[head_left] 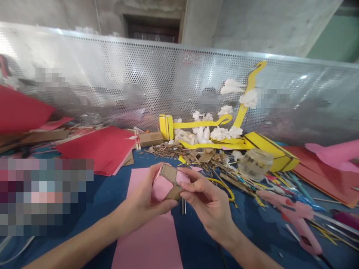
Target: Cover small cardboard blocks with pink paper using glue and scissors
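A small many-sided cardboard box [170,173], partly covered with pink paper patches, is held up over the table in front of me. My left hand [141,205] wraps round its left side, thumb along the lower edge. On the right side, my right hand [210,201] pinches the box's edge, thumb and fingers over a pink patch [183,177]. Beneath both hands lies a long pink paper sheet [148,241] on the blue tabletop. A dark, shiny rod-like thing [183,206] shows just under the box, partly hidden.
At right lies a pink glue gun [300,215], near a clear jar [256,164]. Cardboard scraps [193,154] and yellow box shapes [273,155] with white fluffy tufts are behind. Red paper [98,149] lies at left. A perforated metal screen [162,82] closes off the back.
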A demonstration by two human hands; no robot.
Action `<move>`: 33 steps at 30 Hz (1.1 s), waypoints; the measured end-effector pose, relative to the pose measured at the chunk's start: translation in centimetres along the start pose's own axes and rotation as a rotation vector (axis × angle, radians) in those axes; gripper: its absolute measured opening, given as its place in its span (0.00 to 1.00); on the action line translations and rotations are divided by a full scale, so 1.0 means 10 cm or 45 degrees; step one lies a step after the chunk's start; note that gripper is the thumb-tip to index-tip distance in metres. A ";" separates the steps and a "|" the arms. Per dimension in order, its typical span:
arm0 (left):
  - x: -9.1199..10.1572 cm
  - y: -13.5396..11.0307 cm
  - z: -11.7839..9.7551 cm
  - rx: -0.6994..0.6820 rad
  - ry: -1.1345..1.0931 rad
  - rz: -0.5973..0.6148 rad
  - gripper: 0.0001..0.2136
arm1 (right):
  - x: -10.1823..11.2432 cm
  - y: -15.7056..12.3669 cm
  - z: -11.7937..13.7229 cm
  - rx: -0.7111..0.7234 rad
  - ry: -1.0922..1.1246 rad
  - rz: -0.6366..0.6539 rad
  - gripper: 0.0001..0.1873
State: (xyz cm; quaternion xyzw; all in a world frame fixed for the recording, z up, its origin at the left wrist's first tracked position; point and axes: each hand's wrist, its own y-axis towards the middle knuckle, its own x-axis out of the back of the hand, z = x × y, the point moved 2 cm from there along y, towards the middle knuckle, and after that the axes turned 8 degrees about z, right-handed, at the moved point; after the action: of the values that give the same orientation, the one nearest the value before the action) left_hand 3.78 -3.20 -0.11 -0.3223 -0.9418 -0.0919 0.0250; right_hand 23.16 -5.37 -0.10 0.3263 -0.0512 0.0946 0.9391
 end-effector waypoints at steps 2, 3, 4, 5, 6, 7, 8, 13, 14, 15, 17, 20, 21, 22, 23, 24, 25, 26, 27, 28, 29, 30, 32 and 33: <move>0.01 0.00 0.03 0.006 -0.046 0.023 0.35 | 0.01 0.00 0.01 0.011 -0.003 0.005 0.05; 0.01 0.00 0.05 0.010 -0.099 0.057 0.36 | 0.01 0.00 0.01 0.017 -0.026 0.012 0.06; 0.01 0.00 0.07 0.009 -0.157 0.096 0.36 | 0.02 0.01 0.02 0.024 -0.067 0.023 0.07; 0.01 0.00 0.08 0.002 -0.207 0.130 0.36 | 0.02 0.01 0.02 0.031 -0.123 0.040 0.10; 0.01 0.01 0.10 -0.006 -0.241 0.153 0.36 | 0.02 0.02 0.03 0.034 -0.185 0.064 0.12; 0.02 0.01 0.11 -0.017 -0.256 0.162 0.35 | 0.02 0.02 0.03 0.036 -0.243 0.089 0.15; 0.02 0.02 0.11 -0.030 -0.249 0.159 0.34 | 0.02 0.03 0.02 0.035 -0.290 0.112 0.17; 0.16 0.10 0.03 -0.128 0.133 -0.101 0.25 | 0.03 0.06 0.00 0.016 -0.344 0.080 0.12; 0.22 0.13 0.01 -0.147 0.189 -0.180 0.23 | 0.04 0.07 -0.01 0.009 -0.345 0.037 0.11; 0.28 0.15 0.00 -0.159 0.226 -0.289 0.21 | 0.06 0.08 -0.02 -0.004 -0.344 -0.017 0.09; 0.43 0.19 -0.03 -0.232 0.220 -0.442 0.21 | 0.11 0.10 -0.04 -0.070 -0.342 -0.128 0.10; 0.65 0.23 -0.01 -0.277 0.189 -0.654 0.24 | 0.20 0.14 -0.10 -0.216 -0.354 -0.235 0.21; 0.72 0.24 0.00 -0.292 0.201 -0.722 0.24 | 0.23 0.15 -0.13 -0.258 -0.367 -0.250 0.25; 0.78 0.25 0.01 -0.314 0.208 -0.787 0.25 | 0.25 0.16 -0.14 -0.282 -0.382 -0.261 0.28; 0.83 0.25 0.03 -0.339 0.210 -0.834 0.25 | 0.26 0.16 -0.16 -0.288 -0.398 -0.268 0.29; 0.87 0.26 0.04 -0.351 0.196 -0.849 0.25 | 0.26 0.17 -0.17 -0.285 -0.416 -0.261 0.29; 0.90 0.26 0.05 -0.361 0.179 -0.866 0.26 | 0.26 0.17 -0.19 -0.273 -0.436 -0.237 0.28; 0.91 0.27 0.05 -0.363 0.167 -0.872 0.26 | 0.24 0.16 -0.19 -0.252 -0.455 -0.196 0.25; 0.92 0.27 0.06 -0.361 0.161 -0.872 0.26 | 0.22 0.16 -0.19 -0.226 -0.470 -0.135 0.22; 0.92 0.27 0.06 -0.359 0.163 -0.869 0.26 | 0.18 0.15 -0.18 -0.202 -0.486 -0.051 0.19; 0.92 0.27 0.06 -0.356 0.171 -0.865 0.25 | 0.13 0.13 -0.15 -0.176 -0.502 0.063 0.15; 0.91 0.28 0.07 -0.355 0.179 -0.859 0.25 | 0.06 0.12 -0.11 -0.142 -0.517 0.207 0.13; 0.91 0.28 0.09 -0.355 0.186 -0.853 0.24 | -0.09 0.08 0.02 -0.062 -0.535 0.568 0.14; 0.90 0.29 0.11 -0.356 0.182 -0.852 0.24 | -0.17 0.05 0.09 -0.024 -0.517 0.762 0.16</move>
State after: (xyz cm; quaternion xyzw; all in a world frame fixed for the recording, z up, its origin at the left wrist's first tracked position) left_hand -1.57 4.69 0.27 0.0103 -0.9694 -0.2450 0.0151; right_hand 21.34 -5.79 0.68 0.3004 -0.3309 0.2980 0.8435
